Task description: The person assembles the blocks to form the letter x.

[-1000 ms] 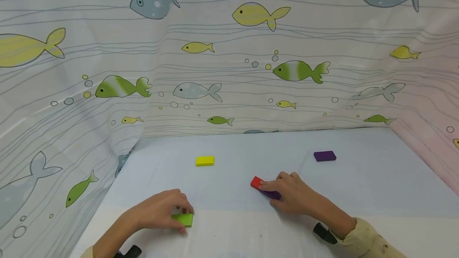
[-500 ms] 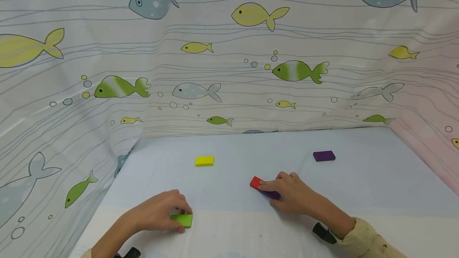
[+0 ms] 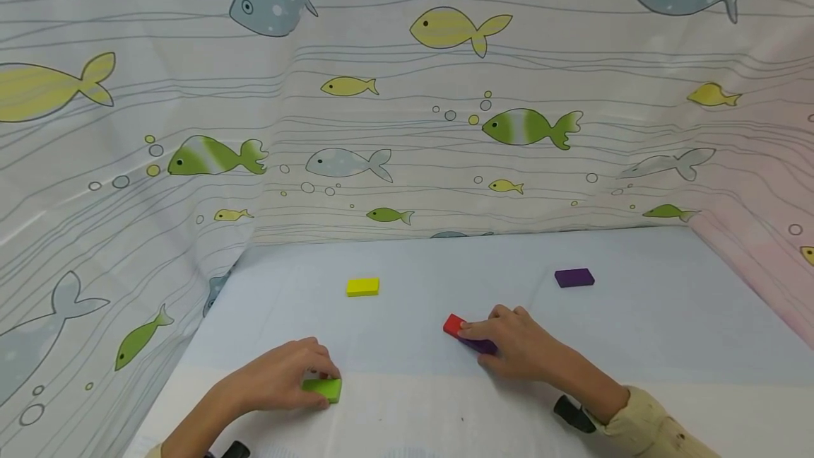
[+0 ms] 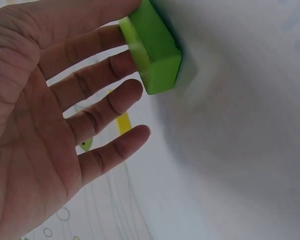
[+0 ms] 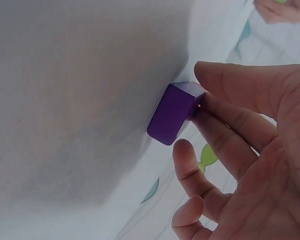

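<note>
My left hand (image 3: 287, 374) pinches a bright green rectangular block (image 3: 326, 390) lying on the table. The left wrist view shows thumb and fingers on either side of that green block (image 4: 160, 55), with the lower fingers loosely extended. Right of centre, my right hand (image 3: 523, 345) holds a purple block (image 3: 480, 345) between thumb and fingers. A red block (image 3: 453, 325) lies against its far left end, and the index fingertip reaches that join. Seen from the right wrist, the end of the purple block (image 5: 172, 115) faces the camera; the red one is mostly hidden there.
On the far part of the table (image 3: 407, 415) lie a yellow block (image 3: 362, 287) at left and another purple block (image 3: 574, 278) at right. A fish-patterned curtain (image 3: 407, 104) hangs behind and along the sides.
</note>
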A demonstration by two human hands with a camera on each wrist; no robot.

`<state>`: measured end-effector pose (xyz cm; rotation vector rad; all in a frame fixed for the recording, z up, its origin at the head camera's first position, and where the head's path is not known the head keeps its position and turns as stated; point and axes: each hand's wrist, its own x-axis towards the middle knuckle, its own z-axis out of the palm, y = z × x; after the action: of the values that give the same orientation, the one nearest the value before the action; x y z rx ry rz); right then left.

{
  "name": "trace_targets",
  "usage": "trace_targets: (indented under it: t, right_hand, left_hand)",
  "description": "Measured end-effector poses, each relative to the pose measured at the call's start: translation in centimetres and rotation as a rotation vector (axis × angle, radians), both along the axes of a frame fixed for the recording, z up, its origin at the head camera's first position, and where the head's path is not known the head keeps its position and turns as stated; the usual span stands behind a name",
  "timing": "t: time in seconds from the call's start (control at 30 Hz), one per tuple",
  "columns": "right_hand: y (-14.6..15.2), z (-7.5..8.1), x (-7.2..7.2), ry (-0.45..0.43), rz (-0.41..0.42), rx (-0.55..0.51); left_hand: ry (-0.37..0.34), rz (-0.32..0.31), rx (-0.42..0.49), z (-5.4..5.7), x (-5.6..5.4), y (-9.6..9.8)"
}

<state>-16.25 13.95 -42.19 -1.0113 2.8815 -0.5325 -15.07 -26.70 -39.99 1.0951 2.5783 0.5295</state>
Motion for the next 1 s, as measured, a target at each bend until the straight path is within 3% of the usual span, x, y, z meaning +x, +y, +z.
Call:
trace_targets:
  t: [0.37, 0.73, 1.0]
  right_hand:
    - [0.1, -0.2, 0.0, 0.005, -0.006, 0.005]
    - [-0.1, -0.1, 0.0, 0.021, -0.001, 0.010]
    - [0.0, 0.0, 0.2, 0.040, 0.008, 0.006]
  left_hand:
    - [0.052, 0.006, -0.015, 0.2, 0.0, 0.8]
    - [0.201, 0.021, 0.051, 0.2, 0.2, 1.8]
    - [0.215, 0.059, 0.060, 0.0, 0.3, 2.8]
